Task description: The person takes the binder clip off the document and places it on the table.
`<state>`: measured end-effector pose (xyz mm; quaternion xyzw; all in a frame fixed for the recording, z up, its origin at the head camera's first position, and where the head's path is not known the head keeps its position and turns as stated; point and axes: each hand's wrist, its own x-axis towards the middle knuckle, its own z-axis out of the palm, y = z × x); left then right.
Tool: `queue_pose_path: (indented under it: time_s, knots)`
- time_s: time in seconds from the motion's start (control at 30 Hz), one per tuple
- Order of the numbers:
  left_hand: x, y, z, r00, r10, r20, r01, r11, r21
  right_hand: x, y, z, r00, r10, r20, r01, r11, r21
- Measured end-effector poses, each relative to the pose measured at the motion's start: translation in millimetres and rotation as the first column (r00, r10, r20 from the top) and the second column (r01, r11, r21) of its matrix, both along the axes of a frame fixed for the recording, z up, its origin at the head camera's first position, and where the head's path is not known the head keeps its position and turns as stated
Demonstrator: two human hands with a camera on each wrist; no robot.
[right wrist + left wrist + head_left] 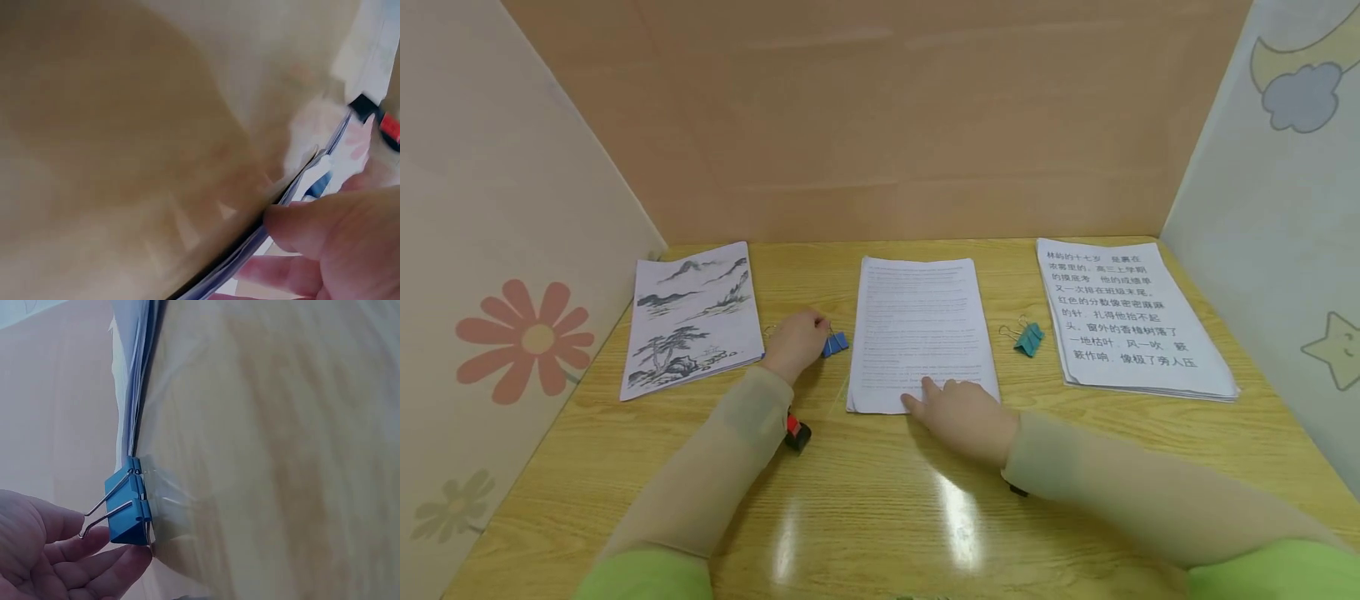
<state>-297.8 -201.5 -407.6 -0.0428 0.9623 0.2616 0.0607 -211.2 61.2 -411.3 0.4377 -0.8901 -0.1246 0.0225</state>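
In the head view, a stack of printed sheets (917,321) lies in the middle of the wooden table. My left hand (793,346) pinches a blue binder clip (835,343) at that stack's left edge. The left wrist view shows the thumb at the clip's wire handles (103,515) and fingers under its blue body. Its mouth faces the sheets (134,381); whether it grips them I cannot tell. My right hand (958,417) rests on the stack's lower right part, forefinger and thumb extended; in the right wrist view the thumb (300,222) touches the sheets' edge.
A teal binder clip (1030,337) lies right of the middle stack. Beyond it is a stack with large characters (1120,325). At the left lies a sheet with an ink landscape (692,321). Walls enclose the table at back and sides. A black and red device (797,432) is on the left wrist.
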Motion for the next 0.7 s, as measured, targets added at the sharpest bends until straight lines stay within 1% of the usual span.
queue_pose_path:
  time_s: [0.1, 0.17, 0.3, 0.4, 0.5, 0.57, 0.7]
  knots:
    - [1.0, -0.6, 1.8, 1.000, -0.002, -0.015, 0.002, 1.000, 0.007, -10.5, 0.2, 2.0, 0.998, -0.042, 0.044, 0.042, 0.999, -0.011]
    - [2.4, -1.2, 3.1, 0.999, -0.003, -0.035, 0.003, 1.000, 0.000, -16.6, -1.0, 4.7, 0.993, -0.069, 0.093, 0.071, 0.997, -0.021]
    - [8.0, -2.9, 5.9, 0.994, -0.027, -0.101, 0.023, 0.999, -0.046, -27.8, -4.3, 9.2, 0.980, -0.104, 0.171, 0.109, 0.994, -0.016]
    - [15.0, -3.4, 7.8, 0.986, -0.059, -0.157, 0.050, 0.997, -0.062, -35.7, -5.9, 10.5, 0.972, -0.129, 0.197, 0.132, 0.991, -0.001]
    - [22.3, -3.2, 7.0, 0.971, -0.114, -0.209, 0.098, 0.992, -0.084, -43.8, -7.0, 9.6, 0.971, -0.146, 0.190, 0.145, 0.989, 0.019]
    - [27.5, -3.0, 4.9, 0.957, -0.170, -0.233, 0.150, 0.983, -0.104, -49.1, -6.8, 6.7, 0.976, -0.141, 0.164, 0.139, 0.990, 0.024]
    - [41.1, -0.6, 2.8, 0.915, -0.291, -0.279, 0.266, 0.956, -0.125, -56.7, -7.8, 3.3, 0.985, -0.129, 0.117, 0.126, 0.992, 0.026]
